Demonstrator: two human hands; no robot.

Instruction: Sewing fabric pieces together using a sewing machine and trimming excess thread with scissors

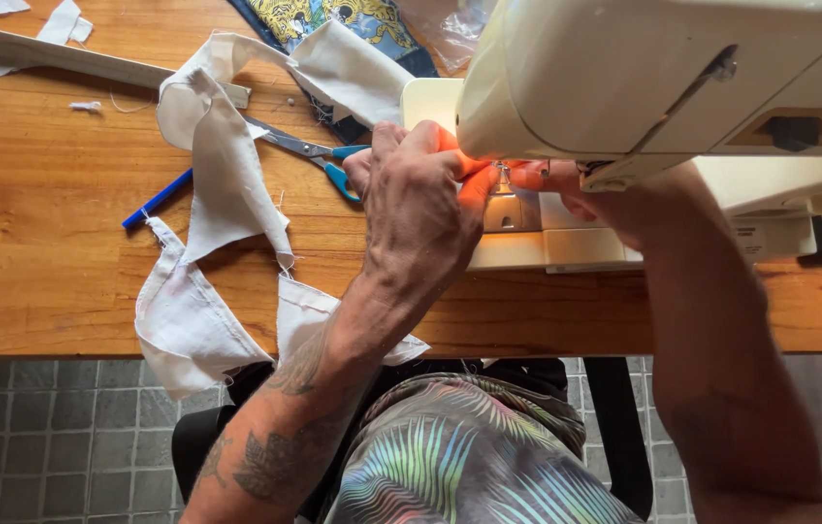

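Note:
My left hand [418,199] rests on the bed of a cream sewing machine [663,78], its fingertips pinched at the needle and presser foot [500,199], lit orange by the machine's lamp. My right hand [580,189] comes in from the right under the machine's arm, fingertips at the same spot, mostly hidden by the machine. Whether either hand grips thread or cloth is hidden. A long strip of white fabric [222,175] trails left from the machine and hangs over the table edge.
Scissors with blue handles [319,155] lie just left of my left hand. A blue pen [157,199] lies further left on the wooden table [32,252]. Patterned blue and yellow cloth [333,19] and a wooden ruler [62,58] sit at the back.

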